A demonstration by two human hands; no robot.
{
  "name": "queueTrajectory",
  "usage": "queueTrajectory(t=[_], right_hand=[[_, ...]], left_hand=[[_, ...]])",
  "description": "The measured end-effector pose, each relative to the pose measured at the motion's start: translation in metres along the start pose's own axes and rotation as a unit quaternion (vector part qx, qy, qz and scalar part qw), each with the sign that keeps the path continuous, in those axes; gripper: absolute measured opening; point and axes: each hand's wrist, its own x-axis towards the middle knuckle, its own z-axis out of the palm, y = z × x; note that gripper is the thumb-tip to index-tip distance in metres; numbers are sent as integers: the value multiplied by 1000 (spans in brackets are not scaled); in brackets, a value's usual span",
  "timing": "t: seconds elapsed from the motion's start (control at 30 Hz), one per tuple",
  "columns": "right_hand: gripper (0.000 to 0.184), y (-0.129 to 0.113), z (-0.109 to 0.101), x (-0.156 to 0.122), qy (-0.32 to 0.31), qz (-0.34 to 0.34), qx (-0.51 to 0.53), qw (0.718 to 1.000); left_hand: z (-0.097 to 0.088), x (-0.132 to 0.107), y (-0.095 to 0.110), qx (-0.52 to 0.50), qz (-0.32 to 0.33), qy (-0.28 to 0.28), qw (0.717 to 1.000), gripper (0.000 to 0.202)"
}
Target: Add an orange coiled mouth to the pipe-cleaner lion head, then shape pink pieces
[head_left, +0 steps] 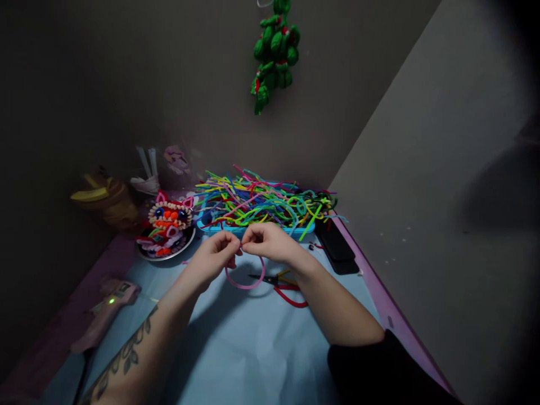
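A pink pipe cleaner (244,283) hangs in a loop between my two hands above the light blue table cover (253,349). My left hand (216,256) pinches one end of it with closed fingers. My right hand (269,242) pinches the other end, and the fingertips of both hands almost touch. Just behind my hands stands a blue tray (253,229) piled with several pipe cleaners (261,199) in many colours.
Red-handled scissors (283,287) lie under my right wrist. A plate with a pipe-cleaner figure (169,228) stands at the left, a pink glue gun (110,301) nearer left. Black flat objects (336,246) lie at the right edge. A green figure (275,50) hangs on the wall.
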Motion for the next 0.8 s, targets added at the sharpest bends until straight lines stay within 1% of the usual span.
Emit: queueTrajectory(t=[0.1,0.17,0.23,0.3,0.4,0.47,0.53,0.57,0.6,0.63,0.67,0.7,0.73,0.77,0.8], right_hand=[[1,-3,0,-2,11,-20,-34,999],[1,-8,0,-4,15,-38,-50,998],[4,-13,1,-7,23,-66,-77,995],[7,-16,2,-9,34,-109,-120,986],[9,-18,4,-11,36,-190,-185,964],[10,-16,5,-12,31,-230,-216,949],[11,-15,6,-12,43,-239,-230,943],[11,-14,6,-11,57,-230,-231,944],[12,-13,6,-11,76,-216,-228,946],[12,-13,6,-10,96,-198,-223,950],[12,-12,6,-10,113,-180,-215,953],[11,-12,6,-9,127,-164,-205,957],[10,-12,6,-9,136,-152,-194,960],[10,-12,6,-9,139,-144,-184,962],[10,-12,6,-9,140,-140,-174,965]], left_hand=[[1,0,0,51,14,27,998,30],[2,0,1,62,11,33,998,32],[2,0,2,38,-2,32,999,34],[1,1,2,-9,-28,24,999,34],[-1,2,-1,-78,-83,-12,993,29],[-2,3,-5,-110,-114,-36,987,28],[-1,4,-6,-129,-128,-41,982,30],[-1,4,-6,-132,-120,-28,983,30],[0,3,-6,-126,-93,2,988,30],[1,3,-5,-105,-48,42,992,30],[2,1,-4,-69,13,84,994,30],[2,0,-3,-19,81,123,989,30],[3,-2,-2,38,146,151,977,32],[3,-4,-2,93,196,167,962,34],[3,-5,-2,139,231,172,947,35]])
